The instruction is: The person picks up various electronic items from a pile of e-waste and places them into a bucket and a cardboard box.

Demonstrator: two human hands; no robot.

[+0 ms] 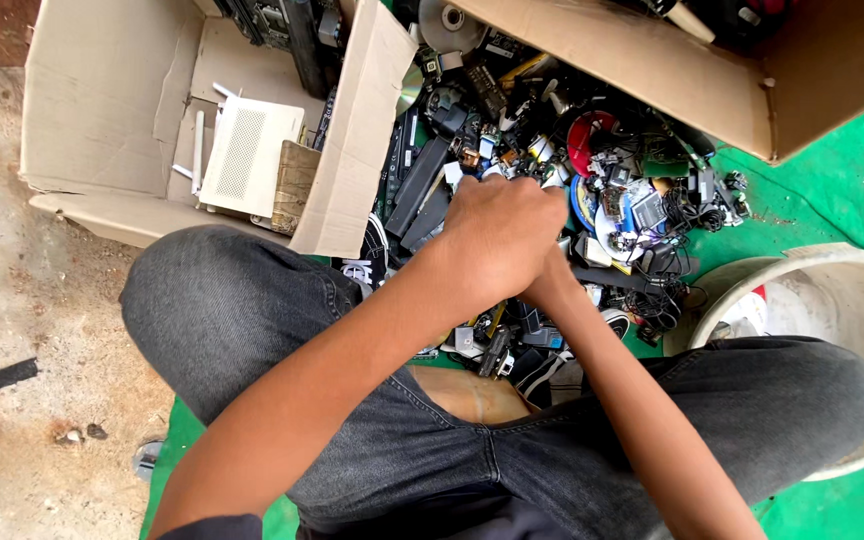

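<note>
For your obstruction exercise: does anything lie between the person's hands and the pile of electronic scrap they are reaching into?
Nothing visible does. The left hand is already down on the scrap pile. It covers most of the right hand, so whether that hand grips anything cannot be told. The cardboard box stands to the side, clear of them.

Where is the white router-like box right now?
In the head view, the white router-like box lies upper left inside the open cardboard box, left of the pile of electronic scrap.
</note>
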